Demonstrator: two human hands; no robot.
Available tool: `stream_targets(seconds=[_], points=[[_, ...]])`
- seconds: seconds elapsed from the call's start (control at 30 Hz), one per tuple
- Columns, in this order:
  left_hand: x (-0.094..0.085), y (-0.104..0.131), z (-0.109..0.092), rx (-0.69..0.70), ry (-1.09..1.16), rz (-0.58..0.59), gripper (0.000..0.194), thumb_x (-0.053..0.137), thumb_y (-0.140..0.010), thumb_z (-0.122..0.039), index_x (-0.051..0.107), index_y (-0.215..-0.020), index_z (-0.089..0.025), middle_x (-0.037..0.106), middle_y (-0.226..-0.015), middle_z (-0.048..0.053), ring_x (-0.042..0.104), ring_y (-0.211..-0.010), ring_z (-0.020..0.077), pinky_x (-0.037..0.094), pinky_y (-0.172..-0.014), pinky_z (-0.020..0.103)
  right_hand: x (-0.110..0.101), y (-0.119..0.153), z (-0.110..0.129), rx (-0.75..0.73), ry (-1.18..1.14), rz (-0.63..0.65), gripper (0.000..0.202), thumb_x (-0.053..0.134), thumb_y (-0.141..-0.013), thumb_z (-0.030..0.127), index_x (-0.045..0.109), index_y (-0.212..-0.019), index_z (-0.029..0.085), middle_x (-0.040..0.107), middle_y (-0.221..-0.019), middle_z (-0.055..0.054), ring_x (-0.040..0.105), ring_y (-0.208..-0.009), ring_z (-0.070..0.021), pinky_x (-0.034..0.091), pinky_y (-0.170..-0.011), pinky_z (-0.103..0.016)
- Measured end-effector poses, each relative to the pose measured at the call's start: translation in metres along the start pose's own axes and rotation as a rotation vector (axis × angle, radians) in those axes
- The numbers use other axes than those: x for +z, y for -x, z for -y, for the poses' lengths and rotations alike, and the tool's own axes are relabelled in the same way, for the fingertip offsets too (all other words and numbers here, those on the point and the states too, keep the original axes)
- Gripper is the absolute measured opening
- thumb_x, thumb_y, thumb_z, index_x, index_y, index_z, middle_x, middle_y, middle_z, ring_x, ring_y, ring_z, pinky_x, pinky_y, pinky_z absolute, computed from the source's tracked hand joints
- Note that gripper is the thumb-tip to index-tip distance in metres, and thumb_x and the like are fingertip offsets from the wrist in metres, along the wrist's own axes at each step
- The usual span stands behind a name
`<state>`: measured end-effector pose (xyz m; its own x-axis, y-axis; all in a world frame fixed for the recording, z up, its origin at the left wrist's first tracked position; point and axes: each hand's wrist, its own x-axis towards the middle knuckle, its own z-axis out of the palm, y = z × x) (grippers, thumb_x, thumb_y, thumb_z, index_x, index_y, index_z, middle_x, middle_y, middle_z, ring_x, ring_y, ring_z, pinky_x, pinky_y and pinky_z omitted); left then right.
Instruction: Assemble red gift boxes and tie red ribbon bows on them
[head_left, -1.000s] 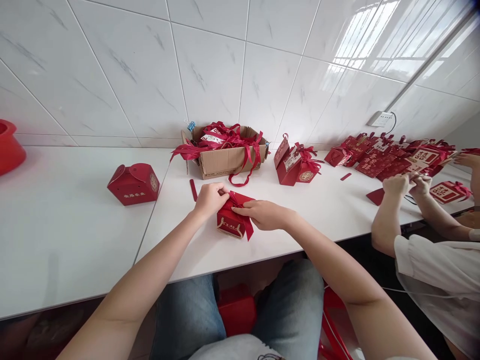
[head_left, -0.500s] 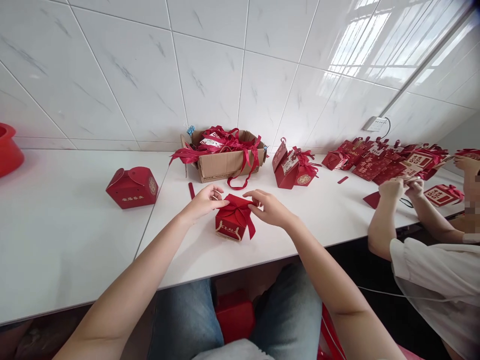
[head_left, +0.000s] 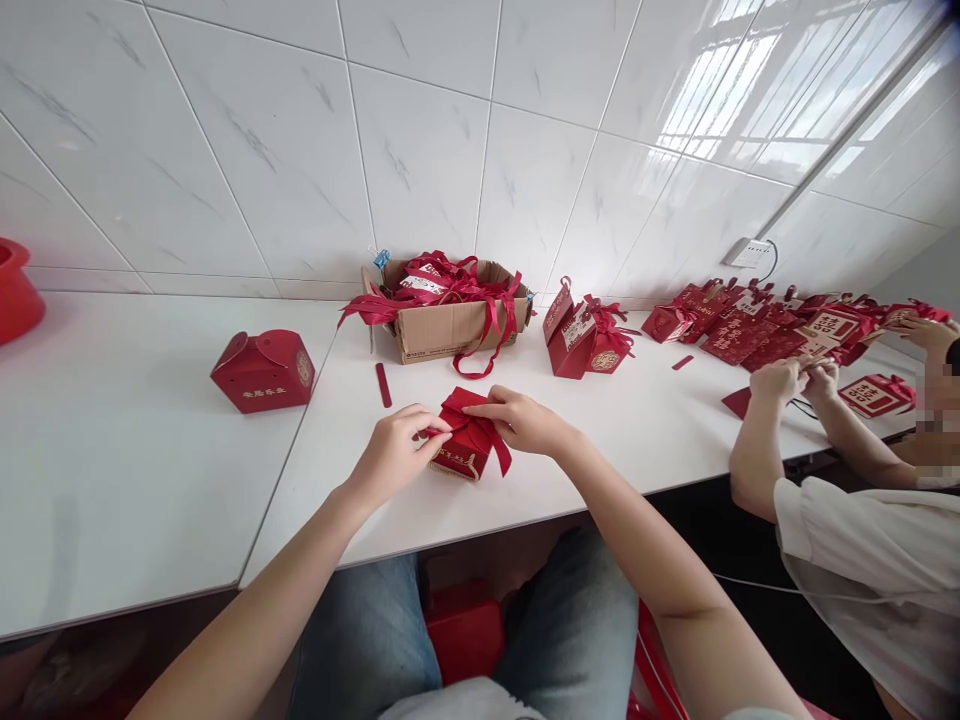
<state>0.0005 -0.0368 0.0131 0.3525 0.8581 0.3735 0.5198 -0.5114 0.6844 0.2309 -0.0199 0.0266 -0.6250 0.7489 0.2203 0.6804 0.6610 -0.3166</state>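
A small red gift box (head_left: 459, 461) with gold lettering stands on the white table in front of me, its top flaps drawn together. Across the top runs a red ribbon (head_left: 501, 455), one tail hanging down the right side. My left hand (head_left: 396, 450) is at the box's left, pinching a ribbon end between thumb and fingertips. From the right, my right hand (head_left: 525, 420) lies against the box top, its index finger stretched over the ribbon near the middle and the other fingers curled. The right thumb is mostly hidden.
A cardboard box (head_left: 450, 335) of red ribbons stands by the wall. Left is another red box (head_left: 264, 372); right are finished red boxes (head_left: 581, 335). A red strip (head_left: 383, 385) lies nearby. At far right, a co-worker's hands (head_left: 795, 380) work beside several red boxes.
My left hand has moved down and left with the ribbon end. My right hand has shifted left over the box top. The gift box has turned slightly.
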Motion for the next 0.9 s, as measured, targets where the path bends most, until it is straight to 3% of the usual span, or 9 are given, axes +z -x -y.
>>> stream_targets(seconds=[0.1, 0.27, 0.5, 0.77, 0.9], points=[[0.003, 0.005, 0.001, 0.081, -0.047, 0.025, 0.017, 0.054, -0.085, -0.029, 0.069, -0.081, -0.021, 0.065, -0.082, 0.004, 0.061, -0.073, 0.0160, 0.048, -0.067, 0.027, 0.000, -0.002, 0.003, 0.027, 0.102, 0.056, 0.051, 0.041, -0.086, 0.007, 0.056, -0.131, 0.025, 0.054, -0.092, -0.006, 0.051, -0.073, -0.0129, 0.046, -0.071, -0.026], [0.012, 0.013, 0.006, 0.102, -0.050, 0.015, 0.019, 0.051, -0.087, -0.028, 0.069, -0.083, -0.021, 0.066, -0.082, 0.004, 0.062, -0.072, 0.0154, 0.050, -0.067, 0.027, 0.000, -0.005, 0.008, 0.034, 0.222, 0.143, 0.048, 0.042, -0.089, 0.013, 0.054, -0.134, 0.025, 0.062, -0.092, -0.008, 0.054, -0.078, -0.0164, 0.043, -0.071, -0.028], [0.022, 0.022, 0.013, 0.112, 0.037, -0.077, 0.017, 0.055, -0.087, -0.027, 0.071, -0.084, -0.023, 0.066, -0.084, 0.004, 0.064, -0.074, 0.0148, 0.052, -0.068, 0.026, 0.000, -0.006, 0.006, 0.050, 0.169, 0.150, 0.051, 0.040, -0.086, 0.010, 0.055, -0.133, 0.024, 0.066, -0.094, -0.007, 0.057, -0.083, -0.0172, 0.041, -0.073, -0.028], [0.040, 0.031, 0.021, -0.061, 0.231, -0.206, 0.013, 0.058, -0.084, -0.031, 0.067, -0.089, -0.022, 0.066, -0.090, 0.005, 0.064, -0.086, 0.0178, 0.054, -0.078, 0.030, 0.001, -0.002, -0.004, 0.031, -0.147, 0.049, 0.052, 0.040, -0.081, 0.005, 0.060, -0.128, 0.018, 0.069, -0.098, -0.007, 0.058, -0.080, -0.0141, 0.045, -0.075, -0.025], [0.055, 0.033, 0.017, -0.203, 0.465, -0.212, 0.026, 0.062, -0.081, -0.037, 0.056, -0.101, -0.021, 0.063, -0.099, 0.007, 0.064, -0.097, 0.0196, 0.055, -0.087, 0.034, 0.002, 0.004, -0.002, 0.181, -0.244, -0.005, 0.052, 0.043, -0.080, 0.007, 0.059, -0.128, 0.018, 0.066, -0.074, 0.000, 0.053, -0.063, -0.0105, 0.043, -0.066, -0.023]])
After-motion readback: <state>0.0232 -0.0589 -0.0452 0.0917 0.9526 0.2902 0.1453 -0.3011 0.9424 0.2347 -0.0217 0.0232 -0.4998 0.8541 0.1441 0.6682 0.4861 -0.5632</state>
